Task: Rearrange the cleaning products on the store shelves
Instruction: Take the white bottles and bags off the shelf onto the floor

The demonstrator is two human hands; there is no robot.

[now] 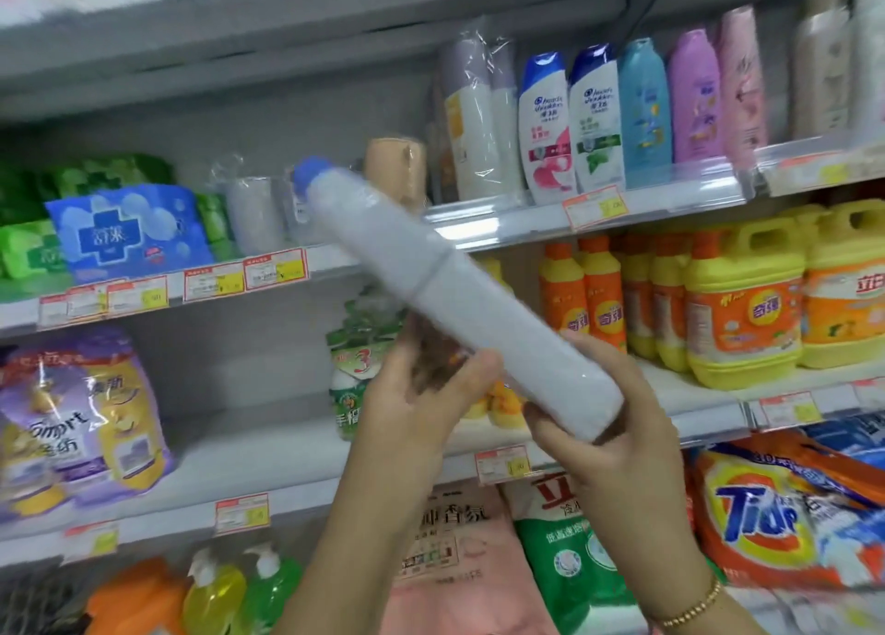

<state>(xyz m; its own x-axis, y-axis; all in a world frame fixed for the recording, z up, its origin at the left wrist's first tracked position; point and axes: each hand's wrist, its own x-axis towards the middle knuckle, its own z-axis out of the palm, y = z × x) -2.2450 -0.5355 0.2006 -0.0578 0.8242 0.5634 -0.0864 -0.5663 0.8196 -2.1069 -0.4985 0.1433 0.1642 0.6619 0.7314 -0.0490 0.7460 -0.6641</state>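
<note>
A long white bottle pack point(445, 294) with a blue cap point(313, 173), wrapped in clear film, is held tilted in front of the shelves, cap up to the left. My right hand point(608, 423) grips its lower end from beneath. My left hand point(421, 390) holds a second, darker item point(433, 363) that is mostly hidden behind the white pack. Behind the cap, more wrapped packs point(254, 217) stand on the upper left shelf beside a tan one point(395, 167).
Shampoo bottles point(596, 117) line the upper right shelf. Yellow and orange detergent jugs point(742, 304) fill the middle right shelf. Purple softener bags point(76, 419) sit at the left, blue and green packs point(119, 232) above them. Tide bags point(776, 514) lie low right.
</note>
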